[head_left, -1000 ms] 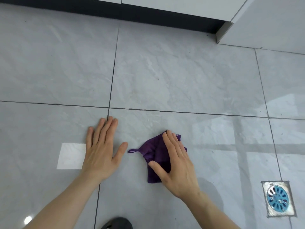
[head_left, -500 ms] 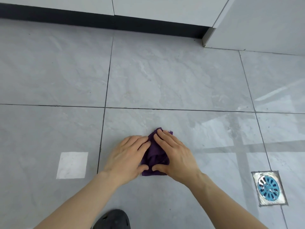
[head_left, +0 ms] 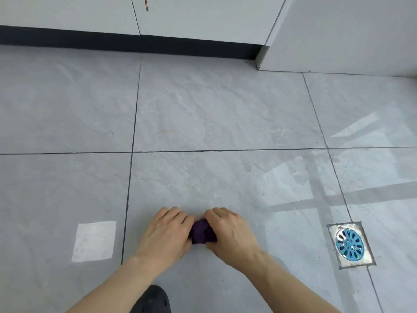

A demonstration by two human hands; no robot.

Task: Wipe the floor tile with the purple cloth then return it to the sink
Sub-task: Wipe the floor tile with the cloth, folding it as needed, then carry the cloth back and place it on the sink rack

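The purple cloth [head_left: 203, 233] is bunched into a small wad on the grey floor tile [head_left: 225, 177], low in the middle of the view. My left hand [head_left: 167, 233] curls around its left side and my right hand [head_left: 230, 231] around its right side, knuckles up. Both hands grip it, so only a narrow strip of purple shows between them. The sink is not in view.
A floor drain [head_left: 350, 244] with a blue grate sits at the right. White cabinet doors [head_left: 191, 16] above a dark plinth [head_left: 135, 42] run along the far edge, with a white panel [head_left: 338, 32] at right. A dark shoe [head_left: 151, 300] shows at the bottom.
My left hand came off the bare tile onto the cloth. Both hands have gathered the spread cloth into a tight wad, and the view has tilted up toward the cabinets.
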